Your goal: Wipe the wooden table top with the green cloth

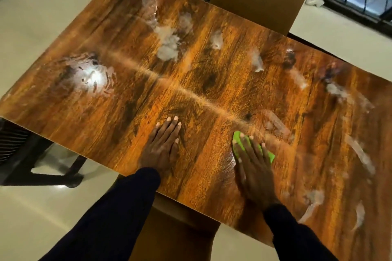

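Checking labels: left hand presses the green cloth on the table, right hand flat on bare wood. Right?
Hands swapped. The head view shows the right hand pressing the green cloth on the wooden table top, and the left hand flat on bare wood.

Both arms wear long, dark navy sleeves of plain, unmarked cloth that end at the wrists. The left hand [162,147] and the right hand [253,168] are bare, with short, pale fingernails. No rings or watch show.
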